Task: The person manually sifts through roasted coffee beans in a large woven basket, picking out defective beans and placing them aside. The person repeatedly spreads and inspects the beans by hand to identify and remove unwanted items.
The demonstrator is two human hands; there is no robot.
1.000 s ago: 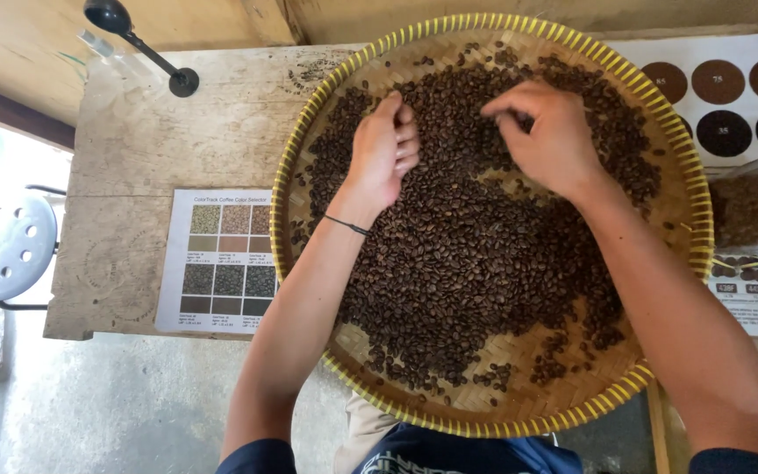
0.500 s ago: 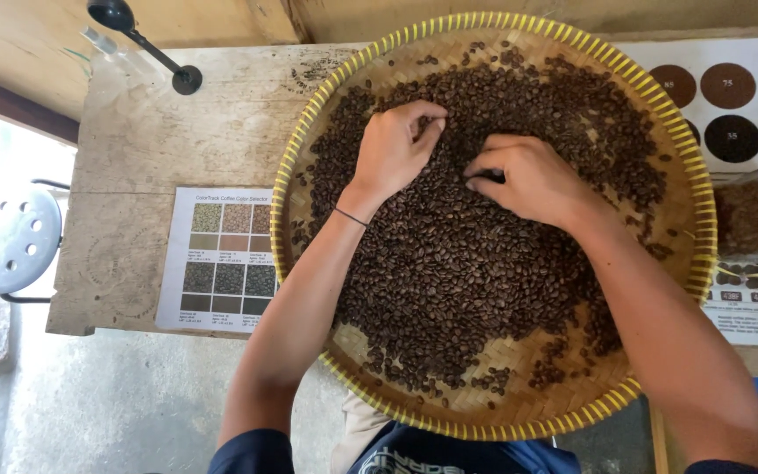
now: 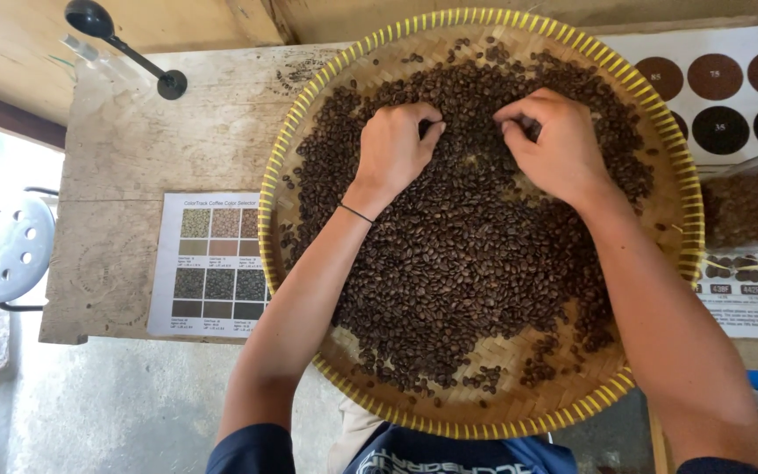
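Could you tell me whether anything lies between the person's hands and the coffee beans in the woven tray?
Nothing visible does. The left hand and right hand rest directly on the coffee beans in the upper part of the woven tray, fingers curled into the heap. The scoop and colour chart lie outside the tray.

Soft daylight is falling evenly across the tray (image 3: pixel 484 35), with the brightest patch blowing out to white far left of the left hand (image 3: pixel 394 149). Both hands are casting only faint shadows onto the beans (image 3: pixel 467 263). Focus is holding sharp at centre, while straight edges are bowing slightly toward the frame's corners.
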